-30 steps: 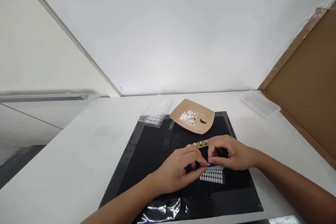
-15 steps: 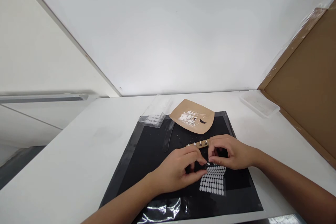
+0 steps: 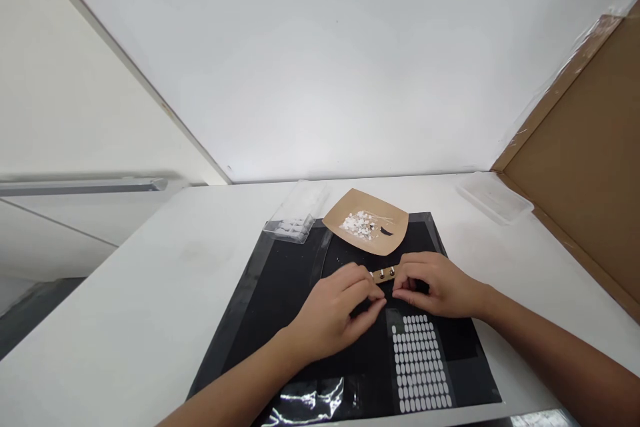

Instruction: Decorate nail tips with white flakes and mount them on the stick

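Both my hands meet over the middle of a black mat (image 3: 280, 307). My left hand (image 3: 335, 313) has its fingers curled and pinched together close to a small brown strip with metal studs (image 3: 384, 273). My right hand (image 3: 433, 287) is curled too, with its fingertips touching the strip's right end. What either pinch holds is too small to make out. A clear sheet of white oval dots (image 3: 420, 363) lies flat on the mat just below my right hand.
A brown paper tray (image 3: 367, 221) with small white pieces sits at the mat's far edge. A clear plastic box (image 3: 296, 217) lies to its left, a clear lid (image 3: 495, 197) at the right. Cardboard (image 3: 590, 167) leans along the right side. A clear strip (image 3: 320, 257) lies on the mat.
The sheet of white dots, first mostly hidden under my hands, now lies fully uncovered lower on the mat. Both hands moved up toward the studded strip.
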{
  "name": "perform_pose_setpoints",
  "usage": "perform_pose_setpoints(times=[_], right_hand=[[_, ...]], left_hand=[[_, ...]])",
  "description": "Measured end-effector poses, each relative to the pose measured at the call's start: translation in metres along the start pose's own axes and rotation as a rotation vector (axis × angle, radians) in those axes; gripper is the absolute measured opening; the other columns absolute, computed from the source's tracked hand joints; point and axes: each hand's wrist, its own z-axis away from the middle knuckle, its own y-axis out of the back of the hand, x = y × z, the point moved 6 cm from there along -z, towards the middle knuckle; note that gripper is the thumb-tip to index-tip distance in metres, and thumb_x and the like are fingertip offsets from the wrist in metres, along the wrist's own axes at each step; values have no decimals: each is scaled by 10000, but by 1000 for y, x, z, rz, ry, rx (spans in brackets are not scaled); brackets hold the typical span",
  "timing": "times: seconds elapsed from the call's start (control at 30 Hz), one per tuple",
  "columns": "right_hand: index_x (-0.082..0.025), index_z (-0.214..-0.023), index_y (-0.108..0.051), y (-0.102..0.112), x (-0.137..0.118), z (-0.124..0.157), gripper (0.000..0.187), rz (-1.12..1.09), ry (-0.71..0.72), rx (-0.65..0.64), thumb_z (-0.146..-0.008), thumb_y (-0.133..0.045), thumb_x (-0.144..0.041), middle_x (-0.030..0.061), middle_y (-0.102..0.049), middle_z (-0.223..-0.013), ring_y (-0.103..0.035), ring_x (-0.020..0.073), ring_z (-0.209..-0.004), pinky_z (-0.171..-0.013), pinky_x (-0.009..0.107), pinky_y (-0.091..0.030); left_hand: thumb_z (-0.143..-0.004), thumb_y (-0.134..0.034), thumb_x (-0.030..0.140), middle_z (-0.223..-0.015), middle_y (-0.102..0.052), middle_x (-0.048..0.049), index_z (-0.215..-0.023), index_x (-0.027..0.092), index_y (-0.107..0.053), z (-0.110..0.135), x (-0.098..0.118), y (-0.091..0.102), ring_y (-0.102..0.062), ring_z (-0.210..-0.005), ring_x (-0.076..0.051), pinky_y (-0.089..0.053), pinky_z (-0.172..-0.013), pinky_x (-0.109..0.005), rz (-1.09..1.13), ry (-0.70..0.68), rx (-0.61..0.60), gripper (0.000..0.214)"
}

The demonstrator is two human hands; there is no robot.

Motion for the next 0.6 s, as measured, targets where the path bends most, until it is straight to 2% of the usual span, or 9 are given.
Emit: perform_pose_setpoints(times=[0.07, 0.13, 0.23, 0.37, 0.6], right_hand=[[-203, -963, -705, 4, 4, 0, 119, 28, -3, 77, -1033, -677, -296, 7, -650, -840, -592, 141, -737, -670, 269, -466], [-205, -987, -715, 8, 8, 0, 127, 46, -4, 150, -1045, -663, -305, 23, -662, -870, -599, 146, -740, -657, 270, -473], [-212, -980, -716, 10, 12, -1, 139, 114, -5, 258, -1056, -646, -304, 35, -662, -864, -600, 160, -746, -648, 283, -471], [-214, -975, -717, 7, 8, -4, 134, 258, 16, 372, -1062, -642, -283, 45, -689, -876, -616, 171, -771, -686, 310, -453], [-202, -980, -717, -7, -7, -10, 169, 509, 91, 315, -1087, -605, -267, 36, -700, -864, -588, 159, -747, -690, 335, -367]], left_hand=[[-976, -681, 199, -919, -715, -66, -1015, 197, -696, -1, -6, 7, -642, -896, -210, -552, -814, -342, -75, 52, 106, 41], [-948, -725, 225, -968, -710, -78, -1056, 194, -700, 0, -12, 12, -627, -950, -236, -547, -865, -384, -114, 107, 168, 116], [-920, -767, 271, -1037, -705, -85, -1117, 201, -714, 0, -24, 10, -609, -1040, -268, -542, -934, -421, -130, 173, 137, 216], [-934, -761, 285, -1050, -711, -90, -1117, 203, -735, 2, -35, 1, -585, -1077, -278, -545, -957, -440, -109, 199, 96, 202], [-951, -766, 273, -1095, -760, -89, -1135, 205, -752, 3, -39, -13, -577, -1144, -288, -511, -1040, -486, -41, 174, 110, 196]])
